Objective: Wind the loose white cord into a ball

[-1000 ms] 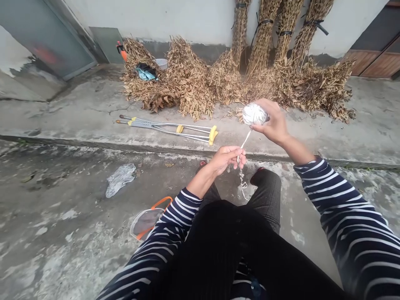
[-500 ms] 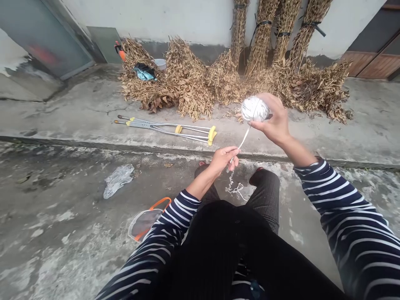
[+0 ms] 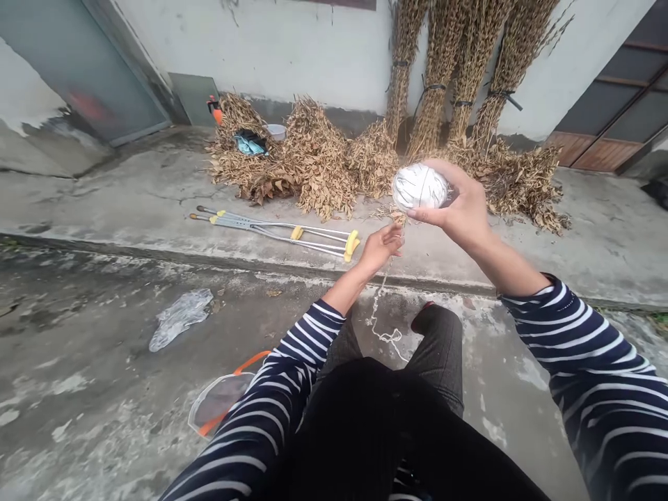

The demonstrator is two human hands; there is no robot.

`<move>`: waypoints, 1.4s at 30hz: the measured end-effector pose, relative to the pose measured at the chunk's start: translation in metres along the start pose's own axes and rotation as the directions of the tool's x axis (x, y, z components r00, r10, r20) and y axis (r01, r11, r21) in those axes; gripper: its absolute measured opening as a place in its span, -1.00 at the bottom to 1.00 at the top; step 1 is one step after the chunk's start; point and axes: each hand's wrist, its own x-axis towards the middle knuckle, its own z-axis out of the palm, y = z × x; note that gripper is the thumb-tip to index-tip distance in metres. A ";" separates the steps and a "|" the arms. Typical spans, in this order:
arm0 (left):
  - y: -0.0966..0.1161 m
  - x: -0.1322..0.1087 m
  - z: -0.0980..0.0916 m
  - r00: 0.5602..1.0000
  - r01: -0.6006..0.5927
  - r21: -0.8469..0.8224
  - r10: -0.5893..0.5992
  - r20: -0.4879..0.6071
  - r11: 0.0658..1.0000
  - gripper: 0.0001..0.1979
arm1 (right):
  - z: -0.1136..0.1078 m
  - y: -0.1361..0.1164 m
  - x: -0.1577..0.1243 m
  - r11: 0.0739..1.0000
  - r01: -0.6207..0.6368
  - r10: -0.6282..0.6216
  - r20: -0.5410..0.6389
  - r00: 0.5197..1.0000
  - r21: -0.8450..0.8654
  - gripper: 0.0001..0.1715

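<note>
My right hand (image 3: 462,209) grips a white ball of string (image 3: 419,188), held up in front of me. Just below and to its left, my left hand (image 3: 380,247) pinches the loose white string (image 3: 380,316) close under the ball. The strand hangs down crinkled from those fingers and curls on the concrete between my knees. Both arms wear dark sleeves with white stripes.
Two metal crutches (image 3: 276,228) with yellow pads lie on the raised concrete step. Heaps of dry brown plants (image 3: 323,156) and tied bundles (image 3: 441,76) lean on the wall behind. A crumpled plastic bag (image 3: 180,316) and an orange-rimmed object (image 3: 224,396) lie left of my legs.
My left hand has risen along the string to just under the ball. The hanging strand is longer. The view has tilted up slightly.
</note>
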 end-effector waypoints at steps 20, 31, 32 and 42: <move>0.039 0.017 0.028 0.978 -0.206 0.063 0.205 0.029 0.976 -0.95 | -0.001 0.001 0.008 0.719 -0.441 0.371 0.239 0.897 0.538 -0.33; 0.045 0.016 0.008 0.982 -0.083 0.049 0.074 0.173 0.995 -0.76 | 0.003 -0.005 0.008 0.697 -0.469 0.411 0.233 0.881 0.542 -0.33; 0.045 0.015 0.005 0.980 -0.071 0.026 0.065 0.190 0.997 -0.74 | 0.003 -0.006 0.009 0.699 -0.466 0.408 0.233 0.883 0.542 -0.34; 0.030 0.007 -0.005 0.976 0.131 -0.022 -0.125 0.180 0.991 -0.81 | 0.001 -0.012 0.006 0.701 -0.478 0.418 0.238 0.877 0.529 -0.35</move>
